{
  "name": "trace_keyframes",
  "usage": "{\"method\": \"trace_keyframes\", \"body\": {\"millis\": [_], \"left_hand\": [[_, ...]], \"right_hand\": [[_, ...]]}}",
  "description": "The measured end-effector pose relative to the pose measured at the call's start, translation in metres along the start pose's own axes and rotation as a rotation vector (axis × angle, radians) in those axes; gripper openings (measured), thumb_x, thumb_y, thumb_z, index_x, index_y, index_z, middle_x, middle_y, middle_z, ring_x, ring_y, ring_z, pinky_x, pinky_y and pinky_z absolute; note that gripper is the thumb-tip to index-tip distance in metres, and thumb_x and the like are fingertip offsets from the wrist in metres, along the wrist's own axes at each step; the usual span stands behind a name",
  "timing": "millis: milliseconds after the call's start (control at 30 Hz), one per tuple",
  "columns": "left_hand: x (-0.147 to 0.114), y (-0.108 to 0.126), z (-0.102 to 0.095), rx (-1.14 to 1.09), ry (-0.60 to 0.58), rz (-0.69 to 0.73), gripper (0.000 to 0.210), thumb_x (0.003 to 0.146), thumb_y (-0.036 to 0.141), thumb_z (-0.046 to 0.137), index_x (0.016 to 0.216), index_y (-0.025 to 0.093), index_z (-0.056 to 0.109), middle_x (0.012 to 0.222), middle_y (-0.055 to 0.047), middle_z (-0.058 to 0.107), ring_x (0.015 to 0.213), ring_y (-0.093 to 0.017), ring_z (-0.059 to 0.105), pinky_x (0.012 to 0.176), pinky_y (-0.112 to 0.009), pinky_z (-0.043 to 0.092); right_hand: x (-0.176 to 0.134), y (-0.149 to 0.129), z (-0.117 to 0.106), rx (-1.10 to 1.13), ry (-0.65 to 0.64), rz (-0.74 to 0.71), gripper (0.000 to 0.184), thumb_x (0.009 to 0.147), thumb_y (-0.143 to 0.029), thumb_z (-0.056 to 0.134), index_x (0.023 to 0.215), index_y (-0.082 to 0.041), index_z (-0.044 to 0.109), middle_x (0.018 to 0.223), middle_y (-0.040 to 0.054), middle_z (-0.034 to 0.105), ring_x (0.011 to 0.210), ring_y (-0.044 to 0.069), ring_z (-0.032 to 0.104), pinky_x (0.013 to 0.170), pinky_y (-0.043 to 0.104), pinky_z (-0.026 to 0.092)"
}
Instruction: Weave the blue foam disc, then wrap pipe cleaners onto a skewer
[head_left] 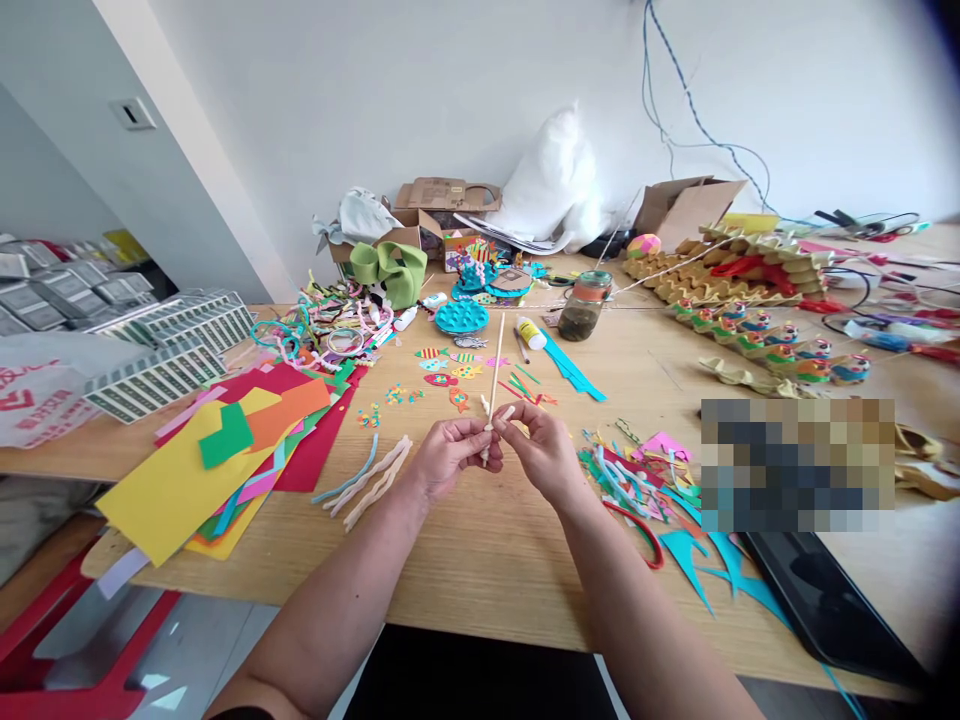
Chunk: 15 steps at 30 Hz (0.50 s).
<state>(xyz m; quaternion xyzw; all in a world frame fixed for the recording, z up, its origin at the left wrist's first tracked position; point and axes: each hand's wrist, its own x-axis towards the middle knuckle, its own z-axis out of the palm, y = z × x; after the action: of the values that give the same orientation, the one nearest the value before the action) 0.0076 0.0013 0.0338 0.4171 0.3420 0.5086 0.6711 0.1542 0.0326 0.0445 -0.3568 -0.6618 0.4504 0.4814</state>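
Observation:
In front of me, above the table, my left hand (455, 447) is closed, its thumb and fingers pinching a thin pale wooden stick (496, 362) near its lower end. The stick points up and away from me. My right hand (538, 448) is closed too, pinching a cream pipe cleaner (508, 412) that bends around the stick at my fingertips. How many turns it makes is hidden by the fingers. Left of my hands lie loose cream pipe cleaners (377, 484) and a blue pipe cleaner (366, 474). Beyond them are several small paper fish (441, 380).
Coloured foam sheets (161, 480) lie on the left. A glue stick (531, 334) and a glass jar (581, 310) stand beyond my hands. To the right are scraps (637, 480), a black tablet-like device (832, 600) and egg cartons (675, 265). Boxes (439, 195) line the wall.

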Motion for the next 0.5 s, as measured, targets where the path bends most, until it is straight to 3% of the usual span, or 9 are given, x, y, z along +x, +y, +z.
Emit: {"method": "trace_keyframes", "body": {"millis": [233, 333, 500], "left_hand": [[-0.0023, 0.003, -0.0022, -0.107, -0.1, -0.095, 0.022, 0.069, 0.032, 0.072, 0.074, 0.011, 0.068, 0.064, -0.004, 0.062, 0.056, -0.012, 0.059, 0.059, -0.029, 0.049], [0.0001, 0.0005, 0.0007, -0.086, -0.018, -0.098, 0.027, 0.067, 0.035, 0.073, 0.079, 0.011, 0.068, 0.07, -0.006, 0.065, 0.062, -0.015, 0.062, 0.067, -0.032, 0.051], [0.0058, -0.0066, 0.0045, 0.161, 0.231, 0.084, 0.035, 0.057, 0.034, 0.08, 0.079, 0.01, 0.067, 0.068, -0.004, 0.067, 0.063, -0.014, 0.062, 0.067, -0.029, 0.05]], "right_hand": [[-0.0012, -0.0019, -0.0016, 0.229, -0.122, 0.044, 0.026, 0.076, -0.043, 0.065, 0.074, -0.019, 0.054, 0.077, 0.0033, 0.062, 0.07, 0.017, 0.056, 0.069, 0.032, 0.047], [-0.0002, 0.0011, 0.0, 0.116, -0.037, 0.0, 0.027, 0.077, -0.044, 0.062, 0.073, -0.019, 0.053, 0.077, 0.0041, 0.062, 0.073, 0.018, 0.057, 0.071, 0.033, 0.048], [0.0006, 0.0033, 0.0059, -0.003, 0.047, 0.002, 0.023, 0.077, -0.041, 0.061, 0.07, -0.02, 0.052, 0.071, 0.0024, 0.061, 0.068, 0.017, 0.058, 0.065, 0.031, 0.048]]}}
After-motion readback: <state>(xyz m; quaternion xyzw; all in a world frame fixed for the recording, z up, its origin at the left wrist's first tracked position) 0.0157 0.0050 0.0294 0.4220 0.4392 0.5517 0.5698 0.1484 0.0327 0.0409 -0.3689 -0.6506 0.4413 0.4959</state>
